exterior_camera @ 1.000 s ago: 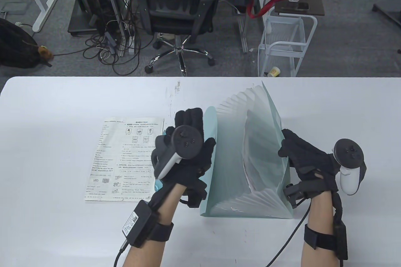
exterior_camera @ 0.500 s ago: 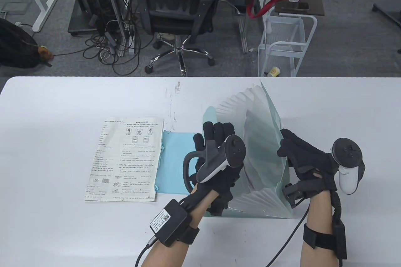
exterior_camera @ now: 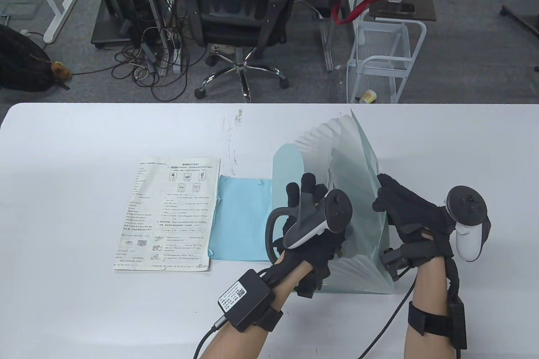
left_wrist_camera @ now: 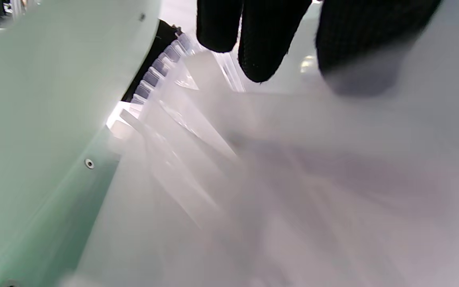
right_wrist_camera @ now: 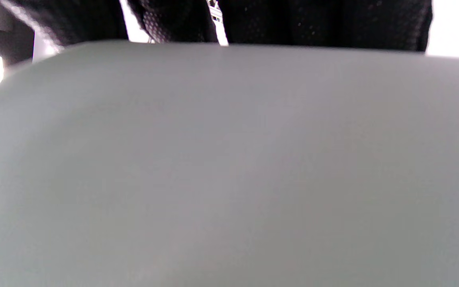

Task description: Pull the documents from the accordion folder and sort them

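Observation:
A pale green translucent accordion folder (exterior_camera: 353, 152) stands fanned open on the white table (exterior_camera: 84, 140), right of centre. My right hand (exterior_camera: 389, 197) grips the upper edge of its right cover; the right wrist view shows the cover (right_wrist_camera: 229, 167) up close under my fingers (right_wrist_camera: 293, 20). My left hand (exterior_camera: 305, 190) reaches among the folder's pockets with its fingers extended. In the left wrist view its fingertips (left_wrist_camera: 267, 48) hang over the clear dividers (left_wrist_camera: 181, 119), holding nothing I can see. A printed worksheet (exterior_camera: 168, 216) and a light blue sheet (exterior_camera: 242, 216) lie flat to the folder's left.
The folder's rounded front flap (exterior_camera: 286, 169) stands between the blue sheet and my left hand. Cables run from both wrists off the near table edge. Beyond the far edge stand an office chair (exterior_camera: 240, 1) and a white wire cart (exterior_camera: 383, 60).
My left hand has moved right, from over the blue sheet and front flap into the folder's pockets, uncovering the blue sheet. My right hand has stayed on the cover.

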Tool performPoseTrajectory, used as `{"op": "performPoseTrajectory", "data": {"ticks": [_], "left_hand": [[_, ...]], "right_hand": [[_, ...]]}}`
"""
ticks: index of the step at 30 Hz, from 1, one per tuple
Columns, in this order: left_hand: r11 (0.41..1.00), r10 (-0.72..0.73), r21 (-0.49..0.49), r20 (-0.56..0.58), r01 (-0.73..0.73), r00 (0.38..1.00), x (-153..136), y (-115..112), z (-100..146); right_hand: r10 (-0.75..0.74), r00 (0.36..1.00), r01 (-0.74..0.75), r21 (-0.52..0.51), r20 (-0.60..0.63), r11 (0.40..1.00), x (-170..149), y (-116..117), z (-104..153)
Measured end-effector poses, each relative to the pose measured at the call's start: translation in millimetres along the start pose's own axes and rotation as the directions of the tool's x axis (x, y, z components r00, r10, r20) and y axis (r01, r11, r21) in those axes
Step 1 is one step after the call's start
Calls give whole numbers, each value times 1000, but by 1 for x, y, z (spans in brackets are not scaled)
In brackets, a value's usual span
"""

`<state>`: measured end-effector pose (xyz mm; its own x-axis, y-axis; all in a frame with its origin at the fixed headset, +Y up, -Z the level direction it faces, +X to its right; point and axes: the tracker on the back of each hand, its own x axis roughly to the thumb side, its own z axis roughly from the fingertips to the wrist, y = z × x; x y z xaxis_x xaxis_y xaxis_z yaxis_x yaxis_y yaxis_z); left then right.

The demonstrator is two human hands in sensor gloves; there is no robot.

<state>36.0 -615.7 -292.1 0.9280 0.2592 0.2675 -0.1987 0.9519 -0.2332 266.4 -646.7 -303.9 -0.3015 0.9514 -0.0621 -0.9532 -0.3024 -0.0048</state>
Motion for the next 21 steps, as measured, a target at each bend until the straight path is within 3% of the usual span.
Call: {"op": "performPoseTrajectory", "data": {"ticks": [6, 17, 21], "left_hand": [[1000, -3, -25, 30, 3, 1000, 10, -6, -3], [944, 163, -286, -32, -166, 986, -3, -24, -29], [947, 152, -279, -45, -159, 987, -9, -27, -34]], "right_hand": [[-2, 1000, 2, 6, -1, 1000, 0, 1, 0], [-43, 999, 43, 8, 9, 999, -3, -3, -1], [-42, 999, 42, 6, 9, 999, -3, -3, -2]]}}
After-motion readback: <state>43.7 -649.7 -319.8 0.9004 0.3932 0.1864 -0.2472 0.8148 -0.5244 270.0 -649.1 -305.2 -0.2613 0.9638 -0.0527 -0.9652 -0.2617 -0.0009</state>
